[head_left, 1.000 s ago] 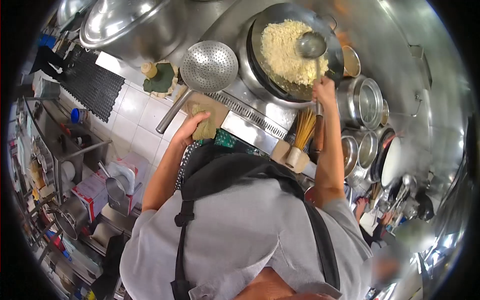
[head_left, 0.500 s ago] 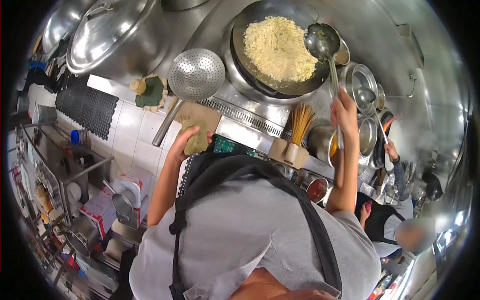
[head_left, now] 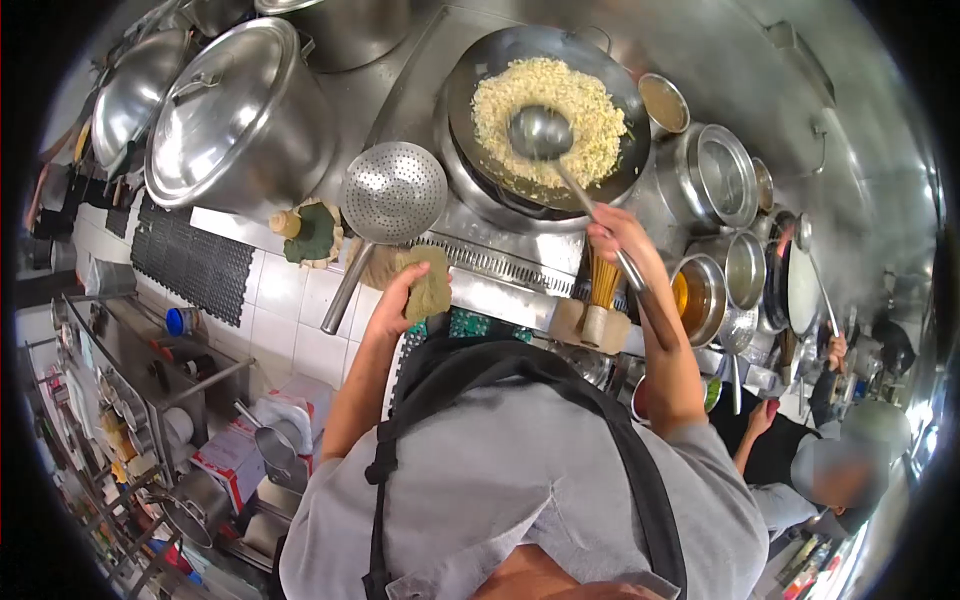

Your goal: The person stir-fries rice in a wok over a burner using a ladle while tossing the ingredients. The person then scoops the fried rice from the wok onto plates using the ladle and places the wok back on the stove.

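My right hand (head_left: 622, 238) is closed round the long handle of a metal ladle (head_left: 540, 132). The ladle's bowl rests on fried rice (head_left: 590, 105) in a dark wok (head_left: 490, 50) on the stove. Pale grains surround the bowl on all sides. My left hand (head_left: 405, 298) grips a folded greenish cloth (head_left: 428, 283) in front of the stove's edge, apart from the wok. Just beyond that hand lies a perforated strainer (head_left: 394, 192), its handle pointing down toward me.
A bamboo brush (head_left: 603, 285) stands at the stove's front edge. Large lidded pots (head_left: 225, 110) fill the back left. On the right are several metal bowls and pots, including one with orange liquid (head_left: 690, 295). Another person (head_left: 790, 440) works at far right with a ladle.
The ladle has moved left from the wok's right rim onto the middle of the rice. My right hand went left with it. My left hand keeps the cloth.
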The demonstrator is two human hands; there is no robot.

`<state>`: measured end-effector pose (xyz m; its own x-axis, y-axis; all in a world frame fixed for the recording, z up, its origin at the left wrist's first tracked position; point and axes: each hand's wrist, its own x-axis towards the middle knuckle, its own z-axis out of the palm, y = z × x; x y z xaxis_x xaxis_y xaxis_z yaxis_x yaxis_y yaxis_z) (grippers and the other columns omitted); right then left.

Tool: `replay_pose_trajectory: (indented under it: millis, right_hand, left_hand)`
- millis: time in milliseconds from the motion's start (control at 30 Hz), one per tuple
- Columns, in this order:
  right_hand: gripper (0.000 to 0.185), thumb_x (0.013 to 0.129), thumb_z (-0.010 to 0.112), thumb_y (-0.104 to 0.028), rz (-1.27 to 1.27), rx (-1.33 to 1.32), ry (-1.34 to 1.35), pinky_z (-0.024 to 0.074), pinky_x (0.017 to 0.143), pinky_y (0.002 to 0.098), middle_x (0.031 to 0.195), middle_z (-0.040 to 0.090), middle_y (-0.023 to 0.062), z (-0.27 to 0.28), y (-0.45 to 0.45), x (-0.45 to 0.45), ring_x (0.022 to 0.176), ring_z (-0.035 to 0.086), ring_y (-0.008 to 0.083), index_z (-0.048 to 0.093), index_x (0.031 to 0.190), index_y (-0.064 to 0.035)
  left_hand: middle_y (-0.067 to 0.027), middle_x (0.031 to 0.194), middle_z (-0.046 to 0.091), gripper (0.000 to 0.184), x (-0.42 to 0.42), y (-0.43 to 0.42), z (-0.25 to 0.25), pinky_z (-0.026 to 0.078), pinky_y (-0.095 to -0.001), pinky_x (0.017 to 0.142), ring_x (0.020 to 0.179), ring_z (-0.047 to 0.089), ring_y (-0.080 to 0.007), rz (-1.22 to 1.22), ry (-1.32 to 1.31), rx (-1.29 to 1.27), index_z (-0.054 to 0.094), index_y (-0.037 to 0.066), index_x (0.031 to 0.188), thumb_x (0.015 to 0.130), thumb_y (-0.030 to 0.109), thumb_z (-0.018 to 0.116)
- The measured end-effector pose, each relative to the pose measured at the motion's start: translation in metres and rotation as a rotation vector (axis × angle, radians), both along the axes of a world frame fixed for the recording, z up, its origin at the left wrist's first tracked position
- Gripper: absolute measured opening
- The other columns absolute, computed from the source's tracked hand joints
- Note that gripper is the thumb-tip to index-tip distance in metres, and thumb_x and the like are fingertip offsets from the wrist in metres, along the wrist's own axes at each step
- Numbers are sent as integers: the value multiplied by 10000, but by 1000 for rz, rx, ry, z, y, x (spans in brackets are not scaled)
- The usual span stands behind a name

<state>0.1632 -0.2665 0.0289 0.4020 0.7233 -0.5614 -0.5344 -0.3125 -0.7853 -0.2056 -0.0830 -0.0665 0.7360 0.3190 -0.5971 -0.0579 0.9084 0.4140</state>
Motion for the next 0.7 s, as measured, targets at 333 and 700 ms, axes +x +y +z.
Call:
replay_pose_trajectory:
  millis: [333,700]
  right_hand:
    - [373,898,515,-83,-157,-641,-1282,550,773,512,924,656,353,-27,31,48,905,675,477,546,1235,74]
    - [828,882,540,14,63,-440,-1166,484,674,516,785,628,275,-97,-50,-113,713,619,455,126,1592,-89]
  left_hand:
    - [-169,1247,608,535,116,14,24,528,-631,874,1150,599,-374,-218,-29,-125,547,97,1291,937,498,575]
    - [-163,997,667,271,205,21,-28,606,-469,668,850,686,-317,-324,27,36,578,33,1104,877,170,629]
